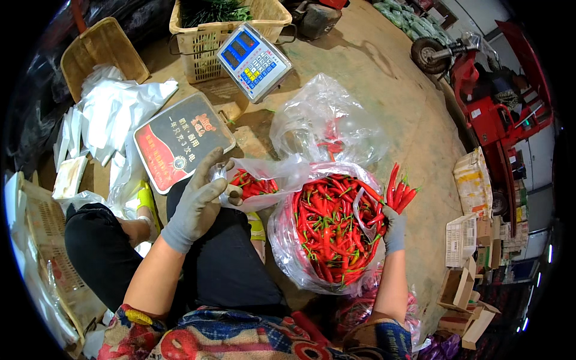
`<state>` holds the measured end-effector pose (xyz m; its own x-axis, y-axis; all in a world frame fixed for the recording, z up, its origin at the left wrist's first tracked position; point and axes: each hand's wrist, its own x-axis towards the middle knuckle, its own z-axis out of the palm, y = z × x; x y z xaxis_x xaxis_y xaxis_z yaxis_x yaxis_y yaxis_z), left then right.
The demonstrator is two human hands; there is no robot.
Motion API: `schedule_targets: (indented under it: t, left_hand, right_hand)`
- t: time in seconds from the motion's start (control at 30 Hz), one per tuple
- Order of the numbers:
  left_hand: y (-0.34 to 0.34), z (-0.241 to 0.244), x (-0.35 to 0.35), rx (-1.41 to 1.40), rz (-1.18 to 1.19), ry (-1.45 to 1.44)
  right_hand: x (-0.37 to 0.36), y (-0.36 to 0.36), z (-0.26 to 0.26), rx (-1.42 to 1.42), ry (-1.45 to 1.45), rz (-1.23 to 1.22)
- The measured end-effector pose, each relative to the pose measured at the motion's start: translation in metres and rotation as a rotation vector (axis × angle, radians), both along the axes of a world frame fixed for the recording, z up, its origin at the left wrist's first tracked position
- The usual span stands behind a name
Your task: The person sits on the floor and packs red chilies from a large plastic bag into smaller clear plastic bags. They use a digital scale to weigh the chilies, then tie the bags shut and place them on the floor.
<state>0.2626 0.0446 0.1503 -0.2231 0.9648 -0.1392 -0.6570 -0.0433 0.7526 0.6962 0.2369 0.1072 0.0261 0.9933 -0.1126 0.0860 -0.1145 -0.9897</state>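
Observation:
My left hand (198,207), in a grey work glove, pinches the rim of a clear plastic bag (292,171) beside my knee. Red chili peppers (258,183) lie inside that bag. To its right stands a large clear plastic sack (288,265), its mouth spread wide and filled with red chilies (330,234) with green stems. A loose strip of plastic (365,216) lies among them. At the sack's right rim, my gloved right hand (394,229) grips a small bunch of red chilies (399,193), their tips and stems pointing up and away from me.
A digital scale has its platform (184,139) left of centre and its display (254,63) before a yellowish crate (198,54). White plastic bags (119,110) lie leftward near a dustpan (105,54). Another clear bag (324,112) sits beyond the sack. Cartons (456,288) and a red three-wheeler (483,117) stand right.

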Motion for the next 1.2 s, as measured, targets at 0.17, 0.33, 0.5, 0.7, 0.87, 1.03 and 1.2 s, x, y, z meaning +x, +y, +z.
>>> schedule_targets:
  t: [0.17,0.33,0.5,0.7,0.87,1.03,1.2]
  left_hand:
    - [0.0,-0.001,0.0,-0.015,-0.039,-0.02]
    - [-0.004,0.002,-0.004,-0.022,-0.024,0.028]
    - [-0.005,0.003,-0.009,-0.006,-0.041,-0.065]
    - [-0.003,0.0,-0.013,-0.037,-0.054,-0.001]
    - [-0.007,-0.001,-0.018,-0.015,-0.062,-0.009]
    - [-0.005,-0.002,-0.018,-0.038,-0.008,-0.022]
    - [-0.003,-0.003,-0.019,-0.045,0.005,-0.033]
  right_hand:
    - [-0.003,-0.009,0.022,-0.11,0.162,-0.042]
    - [-0.073,-0.036,0.059,-0.1,0.22,0.185]
    - [-0.148,-0.039,0.059,-0.08,0.088,0.426]
    - [-0.23,-0.043,0.014,-0.067,0.239,0.766]
    - [-0.254,-0.027,-0.003,0.437,-0.757,1.148]
    - [-0.248,-0.03,-0.007,0.366,-1.071,1.275]
    - [-0.241,-0.042,-0.011,0.708,-1.122,1.196]
